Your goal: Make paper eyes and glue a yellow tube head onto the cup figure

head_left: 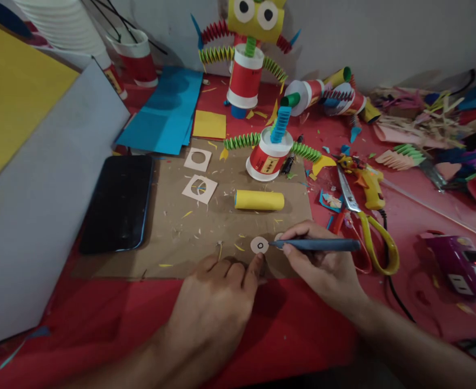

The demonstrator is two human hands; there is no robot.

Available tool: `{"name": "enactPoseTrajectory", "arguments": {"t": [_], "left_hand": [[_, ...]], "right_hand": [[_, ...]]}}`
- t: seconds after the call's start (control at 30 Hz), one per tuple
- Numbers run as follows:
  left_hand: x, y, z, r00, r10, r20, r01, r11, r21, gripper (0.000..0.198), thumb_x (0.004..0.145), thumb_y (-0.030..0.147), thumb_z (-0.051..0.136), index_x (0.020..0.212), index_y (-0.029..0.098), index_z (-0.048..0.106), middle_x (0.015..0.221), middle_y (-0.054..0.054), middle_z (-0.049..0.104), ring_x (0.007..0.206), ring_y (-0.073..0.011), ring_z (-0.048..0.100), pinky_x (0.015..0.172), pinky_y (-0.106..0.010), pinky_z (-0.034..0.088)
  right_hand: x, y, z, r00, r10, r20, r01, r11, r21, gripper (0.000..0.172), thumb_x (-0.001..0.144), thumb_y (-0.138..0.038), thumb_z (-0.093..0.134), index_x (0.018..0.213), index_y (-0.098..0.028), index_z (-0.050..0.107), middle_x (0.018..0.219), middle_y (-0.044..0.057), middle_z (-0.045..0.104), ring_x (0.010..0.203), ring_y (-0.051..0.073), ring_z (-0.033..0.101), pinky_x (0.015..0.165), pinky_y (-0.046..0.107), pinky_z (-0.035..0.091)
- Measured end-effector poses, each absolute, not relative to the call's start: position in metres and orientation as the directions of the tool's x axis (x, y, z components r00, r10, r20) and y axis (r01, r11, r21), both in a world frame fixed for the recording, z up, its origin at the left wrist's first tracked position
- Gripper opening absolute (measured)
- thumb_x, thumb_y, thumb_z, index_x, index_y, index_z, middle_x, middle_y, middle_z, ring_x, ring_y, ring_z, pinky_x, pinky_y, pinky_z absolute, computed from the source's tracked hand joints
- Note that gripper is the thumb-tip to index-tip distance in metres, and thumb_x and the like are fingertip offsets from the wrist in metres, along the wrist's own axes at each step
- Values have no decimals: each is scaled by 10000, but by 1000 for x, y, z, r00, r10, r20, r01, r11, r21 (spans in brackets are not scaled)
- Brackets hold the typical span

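My right hand (322, 267) grips a dark blue pen (319, 245), its tip touching a small white paper disc (259, 245) that bears a small black ring. My left hand (217, 297) rests knuckles up on the brown cardboard sheet (173, 237), fingers curled, one fingertip pressing the disc's lower edge. A second pale disc peeks out behind the right fingers. A yellow paper roll (259, 200) lies just beyond the disc.
A black phone (118, 202) lies left on the cardboard, beside two white squares with round holes (199, 188). Yellow-handled scissors (373, 237), a yellow glue gun (369, 183) and a purple device (460, 265) sit right. Paper-cup figures (268, 156) stand behind.
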State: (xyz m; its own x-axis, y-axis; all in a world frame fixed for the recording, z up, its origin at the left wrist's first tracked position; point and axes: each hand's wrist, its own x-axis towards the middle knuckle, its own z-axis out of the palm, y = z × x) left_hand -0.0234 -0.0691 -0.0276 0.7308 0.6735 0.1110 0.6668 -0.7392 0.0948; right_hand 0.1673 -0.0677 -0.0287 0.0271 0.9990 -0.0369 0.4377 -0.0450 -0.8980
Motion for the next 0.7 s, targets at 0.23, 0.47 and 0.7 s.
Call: {"name": "enactPoseTrajectory", "arguments": {"t": [0.23,0.47,0.7], "left_hand": [[-23,-63,-23,746,660,92,651,-751,107,295,841,142,472,1105,155,603,618,-7,599,543,-146,540,522,-269,382],[-23,-64,-20,754,653,70,646,-757,102,317,798,107,502,1091,153,613,632,-12,609,553,-146,548,524,-262,393],[-22,-67,-21,728,673,130,673,-738,53,306,805,83,468,1061,137,627,593,-6,588,519,-153,533,507,-280,377]], "right_hand": [[165,-66,-27,-57,996,62,575,84,-814,33,767,-198,594,758,-180,620,673,2,646,519,94,545,448,197,413],[162,-65,-29,-76,996,42,612,80,-787,48,783,-207,590,802,-184,628,668,-14,632,528,84,529,474,189,416],[162,-64,-29,-65,997,47,634,78,-769,35,779,-203,598,783,-183,627,665,-15,625,548,89,536,503,194,422]]}}
